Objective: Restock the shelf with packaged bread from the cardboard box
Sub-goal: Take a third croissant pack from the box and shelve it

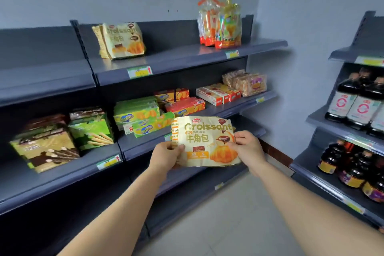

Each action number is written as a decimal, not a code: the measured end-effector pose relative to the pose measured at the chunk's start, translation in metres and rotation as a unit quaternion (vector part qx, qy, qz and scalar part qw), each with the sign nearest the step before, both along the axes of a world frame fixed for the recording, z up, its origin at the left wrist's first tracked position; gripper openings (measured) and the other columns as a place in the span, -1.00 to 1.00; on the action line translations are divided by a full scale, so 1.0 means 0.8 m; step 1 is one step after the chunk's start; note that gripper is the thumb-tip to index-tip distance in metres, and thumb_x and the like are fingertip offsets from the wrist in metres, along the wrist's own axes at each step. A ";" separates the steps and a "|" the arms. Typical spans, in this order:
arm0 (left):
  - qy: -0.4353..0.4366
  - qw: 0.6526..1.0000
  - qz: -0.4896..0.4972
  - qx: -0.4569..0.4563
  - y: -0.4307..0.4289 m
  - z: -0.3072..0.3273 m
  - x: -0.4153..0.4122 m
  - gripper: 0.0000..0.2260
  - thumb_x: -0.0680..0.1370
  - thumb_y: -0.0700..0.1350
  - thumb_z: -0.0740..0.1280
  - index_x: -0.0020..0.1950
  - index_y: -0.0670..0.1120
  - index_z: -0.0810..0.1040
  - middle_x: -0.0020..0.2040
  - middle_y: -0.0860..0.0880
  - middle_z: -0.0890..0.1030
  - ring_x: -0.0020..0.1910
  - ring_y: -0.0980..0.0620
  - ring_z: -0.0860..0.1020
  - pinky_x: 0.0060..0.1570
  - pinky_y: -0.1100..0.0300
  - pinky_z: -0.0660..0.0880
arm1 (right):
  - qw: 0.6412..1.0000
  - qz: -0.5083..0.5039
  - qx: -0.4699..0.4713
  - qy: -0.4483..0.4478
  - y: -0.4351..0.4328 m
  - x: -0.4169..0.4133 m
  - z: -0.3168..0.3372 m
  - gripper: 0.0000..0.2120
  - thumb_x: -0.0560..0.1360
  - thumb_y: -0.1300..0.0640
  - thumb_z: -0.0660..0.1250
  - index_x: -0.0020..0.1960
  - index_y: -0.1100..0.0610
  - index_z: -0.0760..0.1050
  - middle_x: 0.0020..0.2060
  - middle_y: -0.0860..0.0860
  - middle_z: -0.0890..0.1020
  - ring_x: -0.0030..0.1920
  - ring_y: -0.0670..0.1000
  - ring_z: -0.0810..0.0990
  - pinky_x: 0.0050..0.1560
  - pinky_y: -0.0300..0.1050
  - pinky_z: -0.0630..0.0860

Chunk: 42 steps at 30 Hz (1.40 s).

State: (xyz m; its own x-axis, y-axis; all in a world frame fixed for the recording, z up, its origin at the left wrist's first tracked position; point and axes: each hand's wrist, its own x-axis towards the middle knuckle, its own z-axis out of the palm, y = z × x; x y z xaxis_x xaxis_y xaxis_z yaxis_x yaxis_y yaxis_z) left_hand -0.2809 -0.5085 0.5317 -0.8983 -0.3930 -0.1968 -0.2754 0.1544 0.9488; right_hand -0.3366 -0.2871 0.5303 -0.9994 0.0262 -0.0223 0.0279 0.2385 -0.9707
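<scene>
Both hands pinch the croissant bag (204, 141) by its side edges. Your L hand (166, 153) has its thumb on the front at the lower-left edge w/ fingers behind; your R hand (248, 147) does the same on the right edge. The bag is upright in the air, label facing you, in front of the biscuit boxes (145, 116), touching nothing else.

From the crinkled top edge it looks like light, soft film w/ air inside. The contents prob crush easily and the film may be slick, so hold it by the sides/seams and don't squeeze the middle.

Fingers behind the bag are hidden, so can't tell how far they wrap. Further back, matching croissant packs (121, 40) stand on the top shelf (187, 62), left of centre; they overlap, so the count is unclear. Cardboard box isn't in view. Price tags (139, 72) are too blurred to read.
</scene>
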 end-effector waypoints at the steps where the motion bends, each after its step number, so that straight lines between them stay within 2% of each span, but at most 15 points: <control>1: 0.017 1.000 0.008 0.001 -0.012 0.014 -0.008 -0.88 0.55 -0.08 0.39 -0.11 -0.11 0.55 -0.12 -0.09 0.64 -0.17 -0.08 0.63 -0.14 -0.05 0.65 | 1.000 0.000 0.000 0.013 -0.015 -0.011 0.014 -0.71 0.48 0.23 0.44 0.17 0.14 0.49 -0.02 -0.03 0.58 0.01 -0.02 0.57 -0.06 -0.18 0.50; 4: 0.062 0.997 0.034 -0.007 -0.045 0.058 -0.031 -0.89 0.56 -0.10 0.36 -0.04 -0.11 0.49 -0.07 -0.09 0.62 -0.14 -0.09 0.64 -0.14 -0.03 0.65 | 0.999 0.007 -0.012 0.053 -0.060 -0.042 0.055 -0.73 0.49 0.21 0.43 0.16 0.10 0.49 0.05 0.00 0.61 0.07 0.00 0.58 0.01 -0.12 0.55; 7: 0.106 0.989 0.060 -0.079 -0.078 0.095 -0.048 -0.91 0.56 -0.09 0.35 -0.09 -0.09 0.52 -0.12 -0.09 0.65 -0.14 -0.11 0.64 -0.09 -0.03 0.63 | 0.996 0.020 -0.035 0.085 -0.104 -0.066 0.096 -0.71 0.50 0.23 0.41 0.20 0.12 0.48 0.03 -0.01 0.59 0.09 0.00 0.57 0.05 -0.09 0.55; 10: 0.156 0.973 0.098 -0.139 -0.115 0.129 -0.063 -0.83 0.55 -0.12 0.34 -0.25 -0.05 0.51 -0.27 -0.04 0.62 -0.29 -0.02 0.59 -0.24 0.14 0.55 | 0.990 0.032 -0.051 0.131 -0.149 -0.091 0.136 -0.72 0.49 0.23 0.42 0.17 0.11 0.49 0.03 -0.01 0.60 0.09 0.00 0.59 0.09 -0.04 0.57; 12: 0.167 0.965 0.125 -0.157 -0.140 0.150 -0.075 -0.80 0.55 -0.10 0.34 -0.28 -0.04 0.49 -0.33 0.00 0.57 -0.31 -0.02 0.55 -0.30 0.17 0.48 | 0.985 0.044 -0.053 0.156 -0.177 -0.109 0.161 -0.76 0.49 0.22 0.42 0.13 0.09 0.49 0.00 -0.02 0.60 0.07 0.00 0.59 0.11 -0.02 0.57; 15: 0.170 0.951 0.161 -0.203 -0.173 0.179 -0.094 -0.82 0.53 -0.02 0.35 -0.25 -0.04 0.52 -0.24 -0.04 0.57 -0.17 -0.09 0.55 -0.16 0.08 0.48 | 0.980 0.068 -0.066 0.175 -0.215 -0.137 0.194 -0.78 0.50 0.21 0.41 0.11 0.07 0.48 -0.03 -0.04 0.59 0.04 -0.02 0.58 0.10 -0.05 0.57; 19: 0.183 0.938 0.200 -0.217 -0.207 0.211 -0.124 -0.83 0.52 0.02 0.36 -0.03 -0.05 0.63 -0.08 -0.01 0.66 -0.05 -0.07 0.60 -0.02 0.05 0.56 | 0.969 0.109 -0.079 0.206 -0.253 -0.178 0.225 -0.77 0.51 0.21 0.39 0.14 0.09 0.47 -0.04 -0.05 0.60 0.05 -0.02 0.59 0.10 -0.05 0.57; 21: 0.192 0.928 0.222 -0.230 -0.223 0.226 -0.140 -0.82 0.48 0.06 0.37 -0.10 -0.03 0.63 -0.10 0.00 0.67 -0.02 -0.11 0.61 0.02 -0.05 0.58 | 0.965 0.133 -0.076 0.214 -0.269 -0.200 0.240 -0.79 0.52 0.19 0.38 0.12 0.04 0.45 0.04 -0.03 0.62 0.08 -0.02 0.59 0.07 -0.08 0.57; 23: 0.189 0.921 0.240 -0.241 -0.235 0.238 -0.156 -0.83 0.46 0.07 0.39 -0.15 -0.03 0.63 -0.14 0.00 0.67 -0.03 -0.11 0.61 0.01 -0.06 0.58 | 0.961 0.157 -0.077 0.212 -0.282 -0.222 0.253 -0.75 0.53 0.18 0.38 0.18 0.06 0.45 0.09 -0.02 0.62 0.11 -0.01 0.59 0.06 -0.10 0.56; 27: 0.195 0.915 0.263 -0.235 -0.254 0.256 -0.186 -0.89 0.51 -0.05 0.40 -0.08 -0.08 0.62 -0.11 -0.01 0.66 -0.12 -0.04 0.61 -0.12 0.09 0.57 | 0.957 0.194 -0.077 0.203 -0.310 -0.257 0.270 -0.62 0.54 0.17 0.37 0.33 0.09 0.41 0.19 -0.02 0.59 0.15 -0.02 0.56 0.14 -0.08 0.55; 30: 0.191 0.914 0.272 -0.235 -0.273 0.264 -0.206 -0.89 0.52 -0.08 0.40 -0.08 -0.12 0.63 -0.17 -0.02 0.65 -0.27 0.03 0.55 -0.31 0.19 0.45 | 0.954 0.218 -0.067 0.196 -0.332 -0.281 0.271 -0.61 0.55 0.18 0.35 0.35 0.10 0.40 0.22 -0.01 0.58 0.13 -0.04 0.54 0.15 -0.09 0.53; 32: 0.181 0.915 0.275 -0.235 -0.289 0.265 -0.219 -0.90 0.52 -0.09 0.40 -0.08 -0.12 0.62 -0.17 -0.01 0.65 -0.32 0.08 0.52 -0.36 0.21 0.42 | 0.952 0.234 -0.060 0.190 -0.348 -0.296 0.269 -0.61 0.55 0.19 0.34 0.36 0.10 0.40 0.23 0.00 0.57 0.13 -0.04 0.53 0.15 -0.09 0.52; 36: 0.167 0.921 0.271 -0.223 -0.322 0.256 -0.247 -0.94 0.52 -0.09 0.41 -0.08 -0.06 0.62 -0.11 -0.01 0.66 -0.13 -0.01 0.60 -0.11 0.03 0.61 | 0.951 0.248 -0.053 0.177 -0.378 -0.324 0.262 -0.62 0.57 0.21 0.32 0.37 0.12 0.39 0.26 0.03 0.55 0.13 -0.04 0.51 0.14 -0.09 0.52; 39: 0.160 0.928 0.259 -0.213 -0.344 0.251 -0.265 -0.96 0.52 -0.11 0.41 -0.08 -0.06 0.63 -0.13 -0.01 0.66 -0.13 -0.03 0.61 -0.12 0.03 0.63 | 0.953 0.249 -0.046 0.167 -0.398 -0.342 0.256 -0.62 0.57 0.23 0.31 0.37 0.14 0.38 0.26 0.04 0.54 0.10 -0.05 0.50 0.11 -0.14 0.51; 42: 0.155 0.930 0.259 -0.209 -0.360 0.247 -0.281 -0.96 0.52 -0.13 0.41 -0.10 -0.08 0.63 -0.14 -0.02 0.65 -0.10 -0.06 0.62 -0.04 -0.05 0.62 | 0.954 0.244 -0.042 0.169 -0.417 -0.359 0.251 -0.62 0.57 0.23 0.31 0.38 0.15 0.38 0.24 0.03 0.53 0.08 -0.08 0.48 0.04 -0.19 0.46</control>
State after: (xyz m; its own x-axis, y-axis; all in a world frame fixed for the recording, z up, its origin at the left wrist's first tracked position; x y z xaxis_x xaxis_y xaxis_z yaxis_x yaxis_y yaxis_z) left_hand -0.5057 -0.7967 0.7290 -0.5554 -0.7729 0.3069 -0.1384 0.4497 0.8824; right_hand -0.6242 -0.6209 0.7309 -0.8428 -0.4315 0.3217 -0.3845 0.0645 -0.9209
